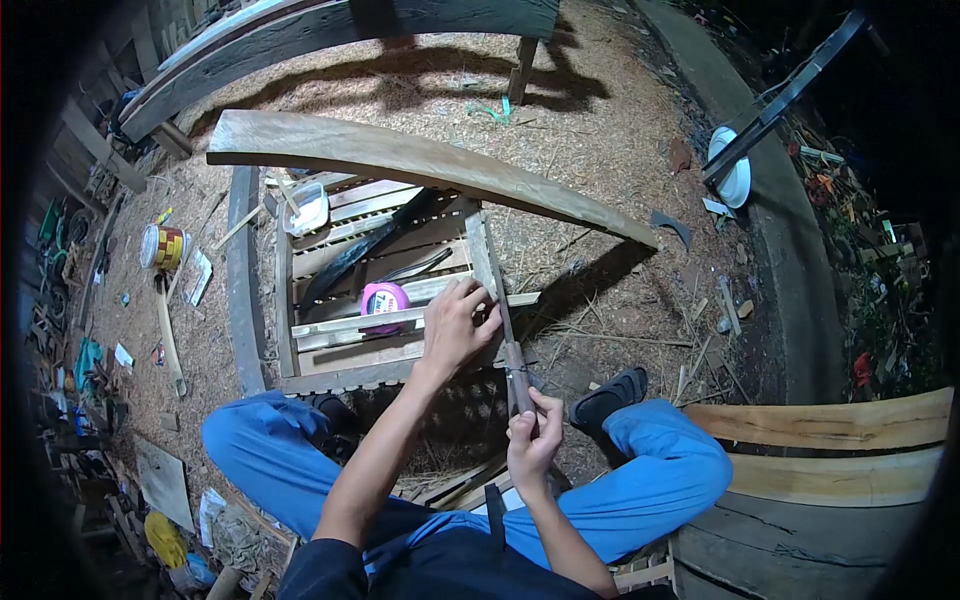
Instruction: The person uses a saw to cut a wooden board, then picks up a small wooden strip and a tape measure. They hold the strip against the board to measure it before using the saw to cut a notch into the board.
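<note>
My left hand (460,325) is over the right end of a slatted wooden crate (285,345), its fingers curled against the upright side strip (484,255). What its fingertips pinch, if anything, is hidden. Lower right, my right hand (535,440) is wrapped round a slim brown wooden stick-like piece (517,372), with a dark band across its middle. Its upper end meets the crate's side strip near my left hand. Beside my left hand, a pink tape measure (384,304) sits on the slats. A long curved plank (420,165) lies across the crate's far end.
A plastic tub (307,212) and a dark curved strip (365,250) are on the crate. A wooden bench (350,45) stands beyond. To the left is a patterned can (164,247); at lower right, boards (820,450). Wood shavings cover the ground.
</note>
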Available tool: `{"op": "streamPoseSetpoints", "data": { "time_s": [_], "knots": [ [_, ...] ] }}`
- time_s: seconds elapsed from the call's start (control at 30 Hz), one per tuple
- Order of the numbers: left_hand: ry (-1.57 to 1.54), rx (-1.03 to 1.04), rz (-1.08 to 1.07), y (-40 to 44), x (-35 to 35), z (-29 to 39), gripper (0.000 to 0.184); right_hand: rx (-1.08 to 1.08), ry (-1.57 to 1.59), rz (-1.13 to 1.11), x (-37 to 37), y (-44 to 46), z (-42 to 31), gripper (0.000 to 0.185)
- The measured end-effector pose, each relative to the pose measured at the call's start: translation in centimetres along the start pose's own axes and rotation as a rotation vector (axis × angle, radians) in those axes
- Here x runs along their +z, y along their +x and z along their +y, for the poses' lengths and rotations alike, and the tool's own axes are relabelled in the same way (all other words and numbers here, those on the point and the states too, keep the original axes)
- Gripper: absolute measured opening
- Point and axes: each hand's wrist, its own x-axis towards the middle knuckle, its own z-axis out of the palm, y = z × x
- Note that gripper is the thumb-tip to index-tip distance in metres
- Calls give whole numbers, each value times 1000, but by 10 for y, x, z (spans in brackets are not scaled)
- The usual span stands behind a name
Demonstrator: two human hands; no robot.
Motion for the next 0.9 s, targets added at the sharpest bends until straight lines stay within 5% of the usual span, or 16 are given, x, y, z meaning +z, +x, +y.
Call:
{"op": "streamPoseSetpoints", "data": {
  "time_s": [0.9],
  "knots": [
    [-106, -61, -38, 1, 0, 1, 20, -80, -92, 57, -6, -9, -17, 29]
  ]
}}
